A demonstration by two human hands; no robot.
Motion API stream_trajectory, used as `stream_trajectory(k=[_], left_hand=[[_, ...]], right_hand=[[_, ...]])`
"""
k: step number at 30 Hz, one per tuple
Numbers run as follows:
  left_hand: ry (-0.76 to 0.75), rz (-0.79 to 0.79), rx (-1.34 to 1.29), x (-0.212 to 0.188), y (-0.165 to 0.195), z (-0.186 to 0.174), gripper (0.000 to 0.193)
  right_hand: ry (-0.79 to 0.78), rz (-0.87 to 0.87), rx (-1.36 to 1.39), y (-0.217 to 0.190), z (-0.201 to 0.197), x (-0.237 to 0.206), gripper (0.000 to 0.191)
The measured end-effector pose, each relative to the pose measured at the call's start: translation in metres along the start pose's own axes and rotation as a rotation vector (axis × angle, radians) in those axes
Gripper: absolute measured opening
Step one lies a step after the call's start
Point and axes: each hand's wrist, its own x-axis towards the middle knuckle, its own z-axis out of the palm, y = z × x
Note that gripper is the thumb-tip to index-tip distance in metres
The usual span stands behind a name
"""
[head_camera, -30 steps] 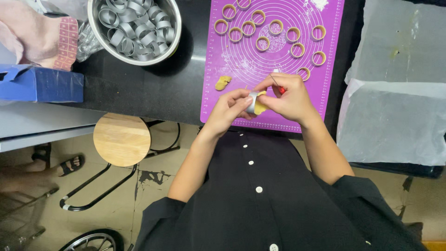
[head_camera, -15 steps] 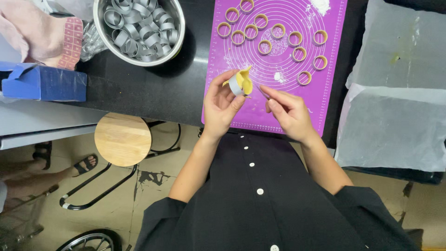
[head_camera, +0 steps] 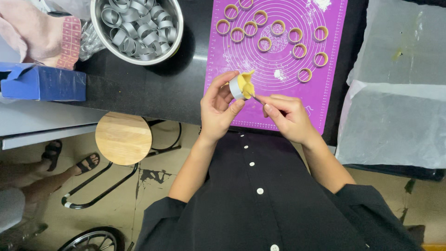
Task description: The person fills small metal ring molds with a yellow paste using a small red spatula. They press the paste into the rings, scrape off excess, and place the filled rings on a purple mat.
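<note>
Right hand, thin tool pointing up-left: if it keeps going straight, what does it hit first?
Most likely the yellow dough overhanging the metal ring in the left hand. The tool tip in the right hand sits at the dough's lower edge; contact itself is unclear at this depth.

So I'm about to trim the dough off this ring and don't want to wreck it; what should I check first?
1. Left hand grips the metal ring firmly: ok.
2. Dough sits in the ring, excess sticking up: ok.
3. Right hand holds the thin tool at the dough edge: ok.
4. Free spot on the purple mat for the finished ring: ok.
5. Dough lining even inside: cannot tell.
</note>
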Motion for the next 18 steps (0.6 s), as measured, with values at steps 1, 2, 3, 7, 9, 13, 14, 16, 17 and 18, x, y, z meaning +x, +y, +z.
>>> stream_trajectory(k=[1,2,3,7,9,13,14,16,17,18], left_hand=[[0.001,-0.020,-0.031,-0.0001,0.0010,0.0004,0.055],[0.002,-0.039,-0.062,-0.0005,0.0021,0.0003,0.055],[0.003,-0.058,-0.091,-0.0009,0.0031,0.0005,0.054],[0.029,-0.093,-0.065,-0.0014,0.0044,0.0002,0.053],[0.057,-0.100,-0.040,-0.0023,0.0042,0.0007,0.054],[0.066,-0.114,0.007,-0.0028,0.0055,0.0005,0.047],[0.076,-0.120,-0.002,-0.0022,0.0055,0.0009,0.047],[0.069,-0.125,-0.032,-0.0012,0.0062,0.0025,0.049],[0.052,-0.123,-0.052,-0.0001,0.0065,0.0033,0.052],[0.035,-0.122,-0.073,0.0004,0.0069,0.0041,0.054]], right_hand=[[-0.009,-0.011,-0.007,0.0002,-0.0001,-0.0008,0.031],[-0.001,0.021,-0.018,0.0009,-0.0006,-0.0006,0.031],[0.007,0.052,-0.028,0.0015,-0.0011,-0.0004,0.032],[0.006,0.037,-0.004,0.0037,-0.0018,-0.0016,0.031],[-0.012,0.019,0.042,0.0049,-0.0008,-0.0022,0.030],[0.007,0.098,0.053,0.0075,-0.0015,-0.0013,0.032],[0.002,0.079,0.060,0.0079,-0.0015,-0.0012,0.031],[-0.005,0.045,0.075,0.0086,-0.0017,-0.0017,0.031],[-0.002,0.043,0.075,0.0089,-0.0016,-0.0020,0.031],[0.001,0.042,0.076,0.0095,-0.0007,-0.0020,0.030]])
